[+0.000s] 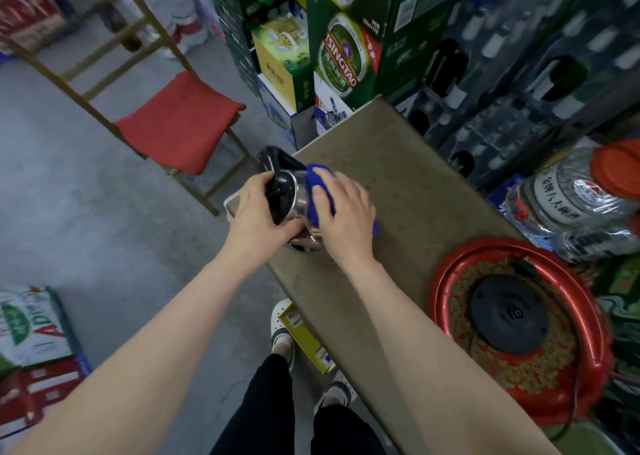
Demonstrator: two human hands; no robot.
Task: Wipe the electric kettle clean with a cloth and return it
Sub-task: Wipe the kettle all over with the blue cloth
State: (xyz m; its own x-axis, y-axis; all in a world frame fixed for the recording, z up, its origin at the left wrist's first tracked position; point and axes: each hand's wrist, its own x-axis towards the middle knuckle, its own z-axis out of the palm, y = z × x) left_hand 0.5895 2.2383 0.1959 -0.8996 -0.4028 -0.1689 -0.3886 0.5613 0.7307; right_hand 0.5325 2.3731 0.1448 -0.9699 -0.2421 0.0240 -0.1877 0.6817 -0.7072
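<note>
The electric kettle (289,191), shiny steel with a black lid and handle, is tipped on its side at the left edge of the table (391,177). My left hand (258,212) grips it at the lid end. My right hand (346,212) presses a blue cloth (320,181) against the kettle's steel wall. The kettle's round black power base (509,316) sits apart from it, inside a red tray (446,281) at the right of the table.
A folding chair with a red seat (180,122) stands on the floor to the left. Stacked beer cartons (343,52) and crates of bottles (519,73) crowd the far end. Wrapped jars (581,198) sit at the right. Printed cartons (34,319) lie on the floor at the lower left.
</note>
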